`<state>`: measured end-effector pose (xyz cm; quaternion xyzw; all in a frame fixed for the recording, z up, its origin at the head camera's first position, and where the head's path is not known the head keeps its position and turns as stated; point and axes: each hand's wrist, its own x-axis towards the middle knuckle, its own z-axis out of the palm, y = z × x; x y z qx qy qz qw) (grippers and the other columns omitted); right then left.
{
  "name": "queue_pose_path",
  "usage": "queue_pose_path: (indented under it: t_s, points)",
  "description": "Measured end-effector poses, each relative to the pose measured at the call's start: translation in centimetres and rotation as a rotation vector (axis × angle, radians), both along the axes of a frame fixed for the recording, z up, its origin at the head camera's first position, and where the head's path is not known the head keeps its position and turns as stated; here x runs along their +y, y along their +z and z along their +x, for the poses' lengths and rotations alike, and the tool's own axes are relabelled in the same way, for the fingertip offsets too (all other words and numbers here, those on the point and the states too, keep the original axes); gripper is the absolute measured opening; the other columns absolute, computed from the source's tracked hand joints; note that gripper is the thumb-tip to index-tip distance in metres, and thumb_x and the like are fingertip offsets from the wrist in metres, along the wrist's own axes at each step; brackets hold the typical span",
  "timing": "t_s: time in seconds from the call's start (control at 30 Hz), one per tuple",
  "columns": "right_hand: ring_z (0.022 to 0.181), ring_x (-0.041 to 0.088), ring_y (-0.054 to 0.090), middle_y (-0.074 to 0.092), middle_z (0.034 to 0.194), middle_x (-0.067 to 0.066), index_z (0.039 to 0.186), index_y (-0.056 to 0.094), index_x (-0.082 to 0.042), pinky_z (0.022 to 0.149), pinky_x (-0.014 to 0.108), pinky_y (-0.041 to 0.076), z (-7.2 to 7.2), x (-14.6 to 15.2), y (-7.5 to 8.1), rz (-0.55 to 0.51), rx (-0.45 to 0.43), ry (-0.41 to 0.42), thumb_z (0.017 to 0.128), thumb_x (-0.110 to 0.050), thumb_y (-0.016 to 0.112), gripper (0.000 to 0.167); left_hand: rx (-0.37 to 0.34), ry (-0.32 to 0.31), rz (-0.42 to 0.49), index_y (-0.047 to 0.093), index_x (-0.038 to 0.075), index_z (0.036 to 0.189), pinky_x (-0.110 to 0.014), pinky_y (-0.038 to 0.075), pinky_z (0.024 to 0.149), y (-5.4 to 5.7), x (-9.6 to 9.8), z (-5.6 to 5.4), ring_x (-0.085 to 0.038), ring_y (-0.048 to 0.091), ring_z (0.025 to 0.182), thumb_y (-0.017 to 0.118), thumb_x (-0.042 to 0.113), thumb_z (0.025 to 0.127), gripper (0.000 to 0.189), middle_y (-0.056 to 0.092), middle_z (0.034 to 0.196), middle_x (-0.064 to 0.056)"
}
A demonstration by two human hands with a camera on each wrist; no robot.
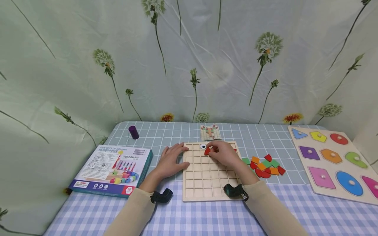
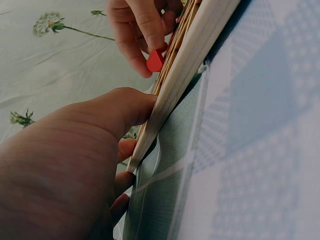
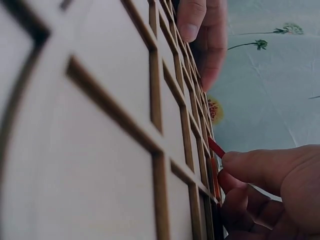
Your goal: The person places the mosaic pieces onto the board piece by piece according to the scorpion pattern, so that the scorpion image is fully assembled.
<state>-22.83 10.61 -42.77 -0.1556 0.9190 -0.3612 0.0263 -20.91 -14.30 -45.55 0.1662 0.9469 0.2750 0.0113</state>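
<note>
A wooden grid board (image 1: 196, 183) lies in the middle of the table. My right hand (image 1: 225, 154) is over its far rows and pinches a red quarter-round tile (image 1: 207, 151) between thumb and fingers. In the right wrist view the red tile (image 3: 216, 147) stands tilted, one end at the grid. Just beside it sits a round eye tile (image 1: 203, 146) in the top row, and more red shows beyond the hand. My left hand (image 1: 172, 162) touches the board's left edge with thumb and fingertips, fingers loosely extended. In the left wrist view, the thumb lies along the rim.
Loose red, orange and green tiles (image 1: 267, 166) lie right of the board. A pattern card (image 1: 210, 132) is behind it. At left are a boxed toy (image 1: 112, 170) and a purple cylinder (image 1: 134, 132); at far right lies a shape-knob puzzle (image 1: 320, 160).
</note>
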Motion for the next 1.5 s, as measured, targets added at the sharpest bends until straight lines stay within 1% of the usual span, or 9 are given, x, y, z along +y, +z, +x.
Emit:
queue_pose_path:
  t_s: [0.23, 0.43, 0.63, 0.77, 0.83, 0.93, 1.0, 1.07, 1.5]
  points:
    - [0.085, 0.016, 0.06, 0.064, 0.084, -0.002, 0.114, 0.072, -0.014, 0.083, 0.037, 0.051, -0.12, 0.03, -0.36, 0.011, 0.025, 0.028, 0.092, -0.009, 0.068, 0.023, 0.008, -0.002, -0.008, 0.056, 0.02, 0.139, -0.061, 0.011, 0.123, -0.07, -0.04, -0.03, -0.03, 0.028, 0.152, 0.07, 0.038, 0.089, 0.055, 0.037, 0.162, -0.006]
    - [0.09, 0.017, 0.059, 0.069, 0.096, 0.0, 0.111, 0.075, -0.017, 0.085, 0.037, 0.05, -0.18, -0.04, -0.41, 0.021, 0.019, 0.048, 0.092, -0.011, 0.065, 0.022, -0.014, 0.004, -0.016, 0.054, 0.021, 0.141, -0.058, 0.008, 0.125, -0.05, -0.03, -0.03, -0.028, 0.025, 0.154, 0.069, 0.04, 0.09, 0.057, 0.035, 0.163, -0.004]
    - [0.108, 0.023, 0.062, 0.071, 0.117, 0.006, 0.112, 0.075, -0.017, 0.095, 0.044, 0.052, -0.01, -0.16, -0.27, 0.017, -0.011, 0.068, 0.093, -0.012, 0.064, 0.023, -0.01, 0.002, -0.004, 0.054, 0.021, 0.141, -0.059, 0.008, 0.125, -0.03, -0.02, 0.02, -0.028, 0.025, 0.154, 0.069, 0.04, 0.09, 0.057, 0.035, 0.163, -0.004]
    - [0.119, 0.028, 0.061, 0.069, 0.125, 0.008, 0.114, 0.075, -0.017, 0.1, 0.048, 0.051, 0.01, -0.1, -0.17, 0.023, -0.004, 0.084, 0.094, -0.012, 0.065, 0.023, -0.012, 0.001, -0.007, 0.054, 0.021, 0.141, -0.058, 0.008, 0.125, 0.0, -0.05, -0.02, -0.028, 0.025, 0.154, 0.069, 0.04, 0.09, 0.057, 0.035, 0.163, -0.004]
    - [0.115, 0.027, 0.062, 0.069, 0.124, 0.008, 0.116, 0.074, -0.017, 0.097, 0.046, 0.052, 0.03, -0.05, -0.15, 0.045, 0.011, 0.101, 0.094, -0.012, 0.065, 0.024, -0.009, -0.001, -0.009, 0.054, 0.021, 0.141, -0.059, 0.009, 0.125, 0.0, -0.05, -0.04, -0.029, 0.026, 0.153, 0.069, 0.04, 0.09, 0.056, 0.035, 0.163, -0.005]
    - [0.097, 0.022, 0.06, 0.066, 0.118, 0.006, 0.119, 0.073, -0.02, 0.084, 0.039, 0.051, 0.13, -0.05, -0.11, 0.086, 0.005, 0.122, 0.095, -0.014, 0.065, 0.026, -0.013, -0.003, -0.011, 0.054, 0.021, 0.141, -0.059, 0.009, 0.125, 0.04, -0.06, -0.01, -0.029, 0.026, 0.153, 0.069, 0.04, 0.09, 0.056, 0.035, 0.163, -0.005]
    - [0.085, 0.019, 0.054, 0.063, 0.113, 0.005, 0.121, 0.072, -0.021, 0.074, 0.034, 0.046, 0.18, -0.05, -0.08, 0.113, -0.001, 0.135, 0.095, -0.014, 0.064, 0.027, -0.01, -0.004, -0.006, 0.054, 0.021, 0.14, -0.06, 0.009, 0.124, 0.05, -0.06, 0.03, -0.03, 0.027, 0.153, 0.07, 0.039, 0.09, 0.056, 0.036, 0.163, -0.005]
    - [0.078, 0.018, 0.049, 0.06, 0.109, 0.005, 0.121, 0.072, -0.022, 0.069, 0.031, 0.041, 0.25, -0.05, -0.05, 0.12, -0.017, 0.136, 0.096, -0.014, 0.064, 0.028, -0.009, -0.004, -0.002, 0.055, 0.021, 0.14, -0.06, 0.01, 0.124, 0.07, -0.05, 0.08, -0.03, 0.027, 0.153, 0.07, 0.038, 0.09, 0.056, 0.036, 0.162, -0.006]
    - [0.083, 0.016, 0.052, 0.061, 0.105, 0.003, 0.114, 0.073, -0.02, 0.075, 0.031, 0.044, 0.43, 0.23, 0.19, 0.099, -0.003, 0.17, 0.095, -0.013, 0.065, 0.022, -0.018, 0.002, -0.003, 0.055, 0.021, 0.14, -0.06, 0.009, 0.124, 0.09, 0.02, 0.07, -0.029, 0.027, 0.153, 0.07, 0.039, 0.09, 0.056, 0.036, 0.163, -0.006]
